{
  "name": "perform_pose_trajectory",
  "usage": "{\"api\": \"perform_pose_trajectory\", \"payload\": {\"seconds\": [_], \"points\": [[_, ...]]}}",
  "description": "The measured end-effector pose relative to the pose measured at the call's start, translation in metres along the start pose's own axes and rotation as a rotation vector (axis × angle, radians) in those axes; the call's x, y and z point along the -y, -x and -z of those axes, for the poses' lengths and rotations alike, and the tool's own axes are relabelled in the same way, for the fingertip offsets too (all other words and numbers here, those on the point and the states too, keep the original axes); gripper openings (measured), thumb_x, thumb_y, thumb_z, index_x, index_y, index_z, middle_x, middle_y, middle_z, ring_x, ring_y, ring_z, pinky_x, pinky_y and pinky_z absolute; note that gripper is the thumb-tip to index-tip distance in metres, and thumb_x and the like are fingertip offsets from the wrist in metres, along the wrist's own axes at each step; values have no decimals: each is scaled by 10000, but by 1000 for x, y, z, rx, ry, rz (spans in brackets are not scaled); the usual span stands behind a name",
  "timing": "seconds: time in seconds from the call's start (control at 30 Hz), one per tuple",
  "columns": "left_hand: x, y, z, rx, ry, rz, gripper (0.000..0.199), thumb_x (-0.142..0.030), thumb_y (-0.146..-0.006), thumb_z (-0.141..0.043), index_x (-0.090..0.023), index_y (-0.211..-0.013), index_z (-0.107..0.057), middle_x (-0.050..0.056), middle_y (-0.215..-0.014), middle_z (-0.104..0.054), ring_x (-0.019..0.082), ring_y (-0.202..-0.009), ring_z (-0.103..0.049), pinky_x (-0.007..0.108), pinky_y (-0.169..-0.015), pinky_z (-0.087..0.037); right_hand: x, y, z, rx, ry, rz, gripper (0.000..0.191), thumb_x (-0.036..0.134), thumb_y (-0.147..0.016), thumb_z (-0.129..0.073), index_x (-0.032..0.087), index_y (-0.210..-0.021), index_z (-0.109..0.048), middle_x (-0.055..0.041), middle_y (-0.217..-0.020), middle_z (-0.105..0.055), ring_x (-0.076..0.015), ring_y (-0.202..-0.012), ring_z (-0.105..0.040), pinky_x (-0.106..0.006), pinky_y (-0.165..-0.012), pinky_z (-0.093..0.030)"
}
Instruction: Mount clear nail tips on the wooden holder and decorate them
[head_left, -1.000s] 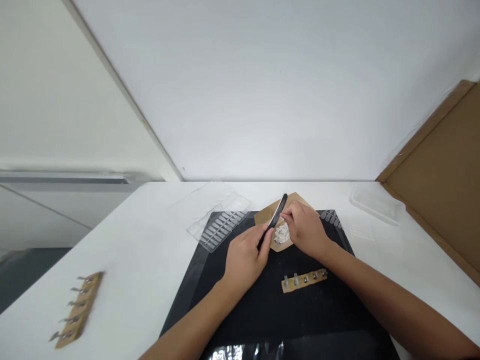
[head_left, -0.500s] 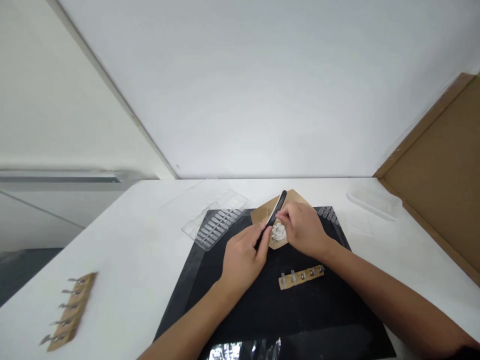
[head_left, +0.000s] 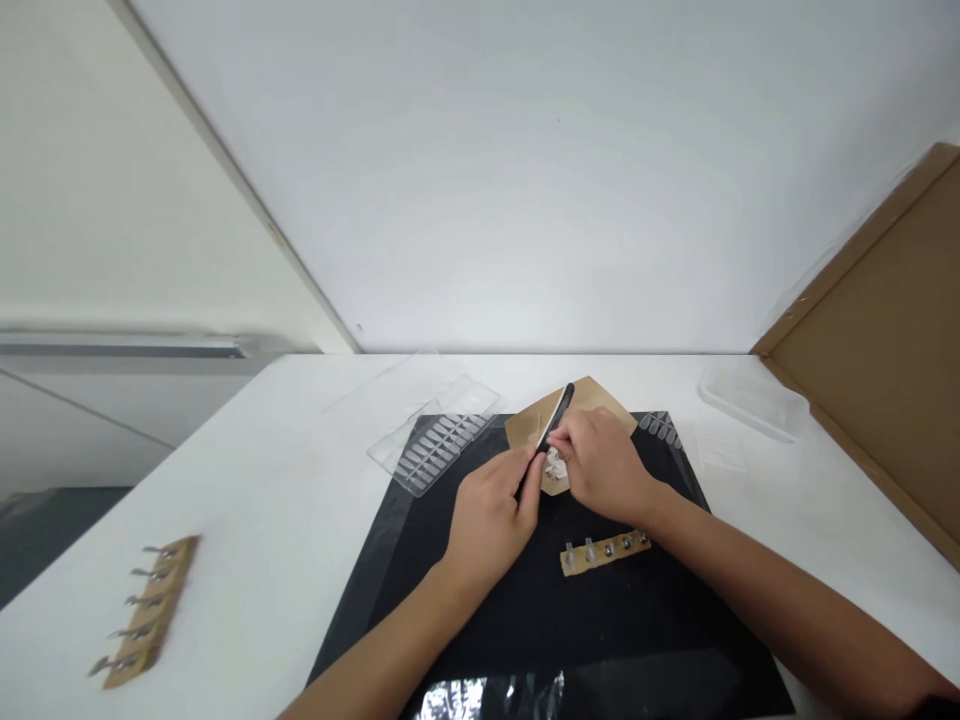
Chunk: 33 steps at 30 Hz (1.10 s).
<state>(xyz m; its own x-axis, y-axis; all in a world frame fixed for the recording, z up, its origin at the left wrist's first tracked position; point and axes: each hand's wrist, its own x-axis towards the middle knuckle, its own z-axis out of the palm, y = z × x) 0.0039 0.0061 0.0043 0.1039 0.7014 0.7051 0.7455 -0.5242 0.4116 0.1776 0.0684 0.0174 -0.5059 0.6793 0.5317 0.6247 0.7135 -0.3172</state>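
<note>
My left hand (head_left: 495, 500) is closed round the lower end of a black nail file (head_left: 559, 412), which slants up and to the right. A pale strip runs along the file's left edge. My right hand (head_left: 604, 465) is pinched at the file's right side; whatever lies between its fingertips is too small to make out. Below the hands is a piece of brown paper (head_left: 600, 392) with a small heap of white bits (head_left: 555, 466), partly hidden by my right hand. Nearer to me, a cork-coloured strip (head_left: 581, 562) bears several small metal studs, some with clear nail tips standing on them.
A black mat (head_left: 525, 620) lies on the white table (head_left: 270, 500). Clear trays of nail tips (head_left: 442, 445) overlap its far left corner, with more nail tips (head_left: 660, 428) at the far right. A clear plastic box (head_left: 754, 400), a cardboard panel (head_left: 877, 350) and another stand (head_left: 154, 610) surround it.
My right fingertips have shifted slightly down along the file, closer to my left hand. The whole view has moved a little; both hands keep their grips.
</note>
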Motion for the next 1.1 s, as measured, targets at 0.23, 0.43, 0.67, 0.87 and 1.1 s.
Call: {"api": "perform_pose_trajectory", "payload": {"seconds": [0.23, 0.43, 0.67, 0.87, 1.1], "points": [[-4, 0, 0, -19, 7, 3, 191, -197, -1046, -569, -137, -1041, -750, 91, -924, -810, 192, -792, -777, 285, -767, -629, -4, -7, 5, -87, 19, 5, 264, 292, -1088, -391, 226, -857, -499, -52, -792, -674, -223, -735, -592, -379, -774, -351], [-4, 1, -1, 1, 33, 2, 202, -204, -1047, -562, -161, -1019, -757, 76, -914, -812, 189, -785, -778, 278, -725, -615, -8, -8, 7, -84, 48, 8, 259, 282, -1084, -407, 219, -848, -493, -36, -778, -653, -210, -704, -570, -383, -774, -328], [-5, 2, 0, 2, 45, -4, 197, -202, -1044, -568, -160, -1015, -759, 90, -939, -819, 200, -805, -785, 292, -736, -624, -5, -5, 14, -26, 63, 28, 267, 289, -1082, -407, 220, -838, -487, -31, -752, -648, -202, -689, -555, -382, -758, -313], [-6, 1, 1, 0, 46, -3, 214, -200, -1042, -559, -158, -992, -763, 87, -904, -814, 195, -764, -776, 286, -701, -620, -4, -6, 17, 15, 52, 88, 256, 265, -1083, -397, 221, -842, -474, -21, -754, -641, -195, -669, -541, -374, -749, -300], [-6, 0, 3, -6, 29, 4, 215, -206, -1042, -564, -158, -969, -760, 65, -842, -796, 177, -707, -754, 269, -662, -595, -5, -7, 19, 14, 114, 71, 281, 281, -1088, -387, 219, -830, -480, -24, -748, -651, -193, -653, -527, -388, -750, -291]]}}
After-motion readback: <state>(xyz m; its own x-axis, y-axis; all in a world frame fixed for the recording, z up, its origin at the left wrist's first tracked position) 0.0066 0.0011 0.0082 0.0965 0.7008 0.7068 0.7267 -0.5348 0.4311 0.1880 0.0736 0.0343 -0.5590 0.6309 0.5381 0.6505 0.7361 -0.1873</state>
